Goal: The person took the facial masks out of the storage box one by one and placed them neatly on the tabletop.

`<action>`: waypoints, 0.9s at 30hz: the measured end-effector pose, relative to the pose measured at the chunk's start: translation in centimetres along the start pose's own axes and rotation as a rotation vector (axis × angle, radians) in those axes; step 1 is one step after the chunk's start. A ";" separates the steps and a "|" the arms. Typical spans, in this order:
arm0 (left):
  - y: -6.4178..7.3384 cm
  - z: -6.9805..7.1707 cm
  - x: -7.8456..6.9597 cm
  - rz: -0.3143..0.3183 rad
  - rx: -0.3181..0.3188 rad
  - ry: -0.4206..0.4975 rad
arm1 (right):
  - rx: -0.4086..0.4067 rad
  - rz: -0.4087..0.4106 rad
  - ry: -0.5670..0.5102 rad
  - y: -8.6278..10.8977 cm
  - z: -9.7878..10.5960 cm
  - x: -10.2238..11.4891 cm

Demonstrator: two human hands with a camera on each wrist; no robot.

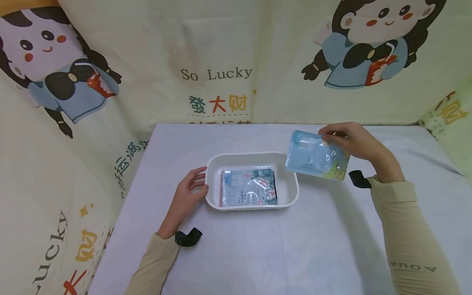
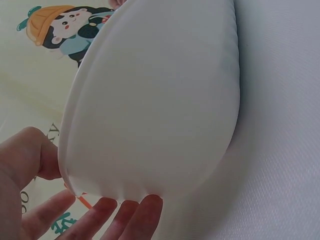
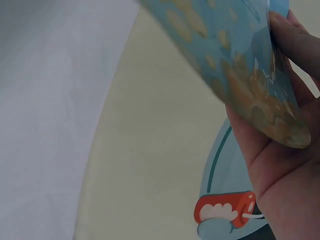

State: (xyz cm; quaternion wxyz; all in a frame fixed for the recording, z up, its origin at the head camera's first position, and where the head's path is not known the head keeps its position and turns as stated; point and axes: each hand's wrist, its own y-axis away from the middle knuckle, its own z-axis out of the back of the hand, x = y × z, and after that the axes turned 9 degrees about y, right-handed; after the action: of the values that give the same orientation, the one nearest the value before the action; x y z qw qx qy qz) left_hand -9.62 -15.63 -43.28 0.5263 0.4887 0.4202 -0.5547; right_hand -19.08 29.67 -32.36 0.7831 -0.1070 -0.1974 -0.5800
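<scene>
My right hand [image 1: 352, 139] pinches a flat, glossy light-blue packet [image 1: 313, 153] by its top right edge, thumb on the near face. The packet is tilted and overlaps the right end of a white tray [image 1: 252, 157] in the head view. Yellow-green print marks its lower right corner; in the right wrist view the packet [image 3: 240, 70] is seen at a slant. Against the tray's left end rests my left hand [image 1: 189, 194], fingertips and thumb on the outer wall and rim. Inside the tray lies a shiny blue packet [image 1: 247, 186] with pink flowers, a reddish edge showing beneath it.
A white cloth covers the table [image 1: 228, 254]. Behind and to the left hangs a cream curtain [image 1: 221, 32] printed with cartoon figures and lettering. A black band piece [image 1: 189, 237] sits at the left wrist, another [image 1: 359, 179] at the right.
</scene>
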 end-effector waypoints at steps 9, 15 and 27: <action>-0.1 -0.1 -0.2 -0.003 -0.014 -0.019 | 0.030 -0.067 0.006 0.3 1.1 -1.8; -0.2 -0.2 -0.2 -0.002 -0.041 -0.043 | 0.058 -0.085 0.015 -0.1 1.0 -2.2; -0.4 -0.2 0.3 -0.013 -0.042 -0.034 | 0.147 -0.065 -0.010 -1.9 -1.8 -3.9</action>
State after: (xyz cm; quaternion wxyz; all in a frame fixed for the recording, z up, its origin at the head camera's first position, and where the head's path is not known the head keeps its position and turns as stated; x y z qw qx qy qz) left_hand -10.03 -15.46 -43.62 0.5398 0.4656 0.4259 -0.5572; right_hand -21.54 31.74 -35.82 0.7687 -0.0454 -0.2466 -0.5884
